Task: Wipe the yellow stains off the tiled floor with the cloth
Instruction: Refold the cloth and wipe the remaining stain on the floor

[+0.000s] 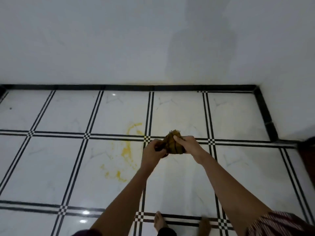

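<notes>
Tiled floor (179, 181) fills the lower view: glossy white tiles with black double grout lines, black skirting where it meets the plain wall (119, 40) beyond the hands. Task looks partway at best: yellow stains (126, 150) are plainly on the floor, well left of and below the left hand, running from an arc near the grout crossing down to scattered blotches further toward the person. A faint yellowish haze on the tile just beyond the right hand may be a wiped patch, can't confirm. Cloth (172, 142) is off the floor, bunched between both hands, already yellow-brown, so likely loaded with pickup. Left hand (154, 155) is clenched on the cloth's near-left end; right hand (186, 144) is clenched on its right side, looks like folding or wringing to expose a cleaner face. Remaining: bring the cloth down and wipe the whole stain band. Obstructions: none on the stain itself. Bare feet (161, 222) stand on this side of the hands, clear of the stains. Dark object (306, 155) at far right edge, well away, unidentifiable.
</notes>
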